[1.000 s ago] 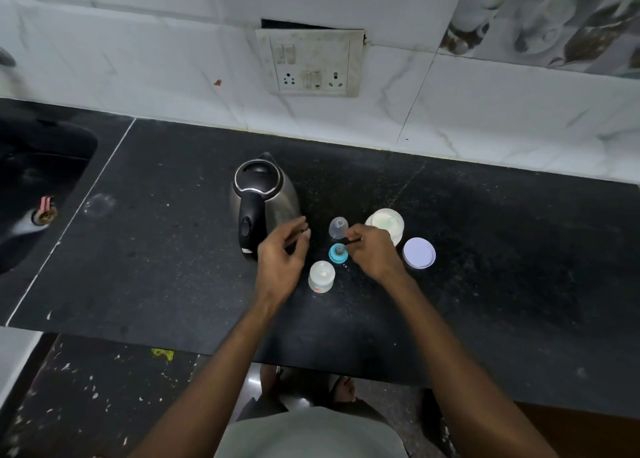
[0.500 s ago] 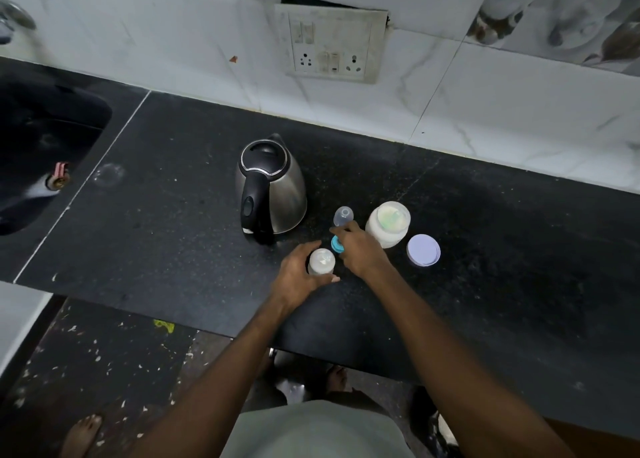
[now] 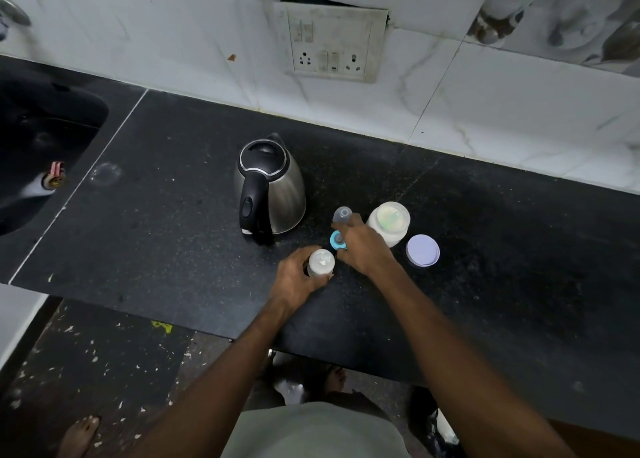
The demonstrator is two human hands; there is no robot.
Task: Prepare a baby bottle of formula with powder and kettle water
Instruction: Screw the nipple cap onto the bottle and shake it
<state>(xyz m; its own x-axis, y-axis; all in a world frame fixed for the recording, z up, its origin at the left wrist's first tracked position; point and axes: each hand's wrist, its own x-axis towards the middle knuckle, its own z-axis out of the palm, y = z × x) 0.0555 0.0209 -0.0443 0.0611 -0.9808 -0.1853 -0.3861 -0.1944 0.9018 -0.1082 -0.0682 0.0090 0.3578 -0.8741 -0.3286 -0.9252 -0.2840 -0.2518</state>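
Note:
The open baby bottle (image 3: 321, 263) stands upright on the black counter (image 3: 173, 236), milky inside. My left hand (image 3: 298, 277) wraps around its side. My right hand (image 3: 363, 246) rests over the blue teat ring (image 3: 334, 240), fingers closing on it; how firm the grip is stays unclear. A clear bottle cap (image 3: 342, 214) stands just behind the ring. The steel kettle (image 3: 270, 187) with black handle and lid sits to the left. An open white powder jar (image 3: 388, 223) stands right of my right hand, its lilac lid (image 3: 423, 250) lying beside it.
A dark sink (image 3: 41, 146) lies at the far left. A wall socket plate (image 3: 332, 42) hangs on the white tiles behind. The counter's front edge runs under my forearms, with bare feet on the floor below.
My left hand dropped from near the kettle onto the bottle and holds it. My right hand stayed at the blue teat ring. The camera moved closer and lower.

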